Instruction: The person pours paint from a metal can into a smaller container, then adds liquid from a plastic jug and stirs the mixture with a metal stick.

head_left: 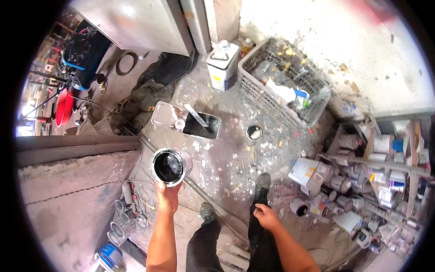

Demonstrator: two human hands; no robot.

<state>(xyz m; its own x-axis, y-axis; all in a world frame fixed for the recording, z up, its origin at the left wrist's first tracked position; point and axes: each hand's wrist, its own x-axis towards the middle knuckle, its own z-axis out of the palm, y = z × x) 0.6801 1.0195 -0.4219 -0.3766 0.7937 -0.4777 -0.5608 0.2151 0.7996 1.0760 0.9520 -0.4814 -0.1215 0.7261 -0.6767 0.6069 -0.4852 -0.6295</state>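
My left hand [167,197] grips a round metal paint can [187,162] from its near side. The can's open top faces up, with glossy black paint [168,166] inside. My right hand [267,217] hangs in front of my right leg, fingers curled closed; whether anything is in them is hidden. Beyond the can, a rectangular tin [216,128] lies on the floor with dark contents and its lid panel [164,115] folded out. A pale flat stick [195,114] rests in it. To the right stands a small round can [254,132] with something whitish inside.
A grey plastic crate [281,109] full of rubbish stands by the wall, beside a white square canister [223,65]. Wooden shelving [410,167] and many cans crowd the right side. A blue-labelled bucket [108,255] sits lower left. A ridge [199,192] crosses the paint-spattered floor.
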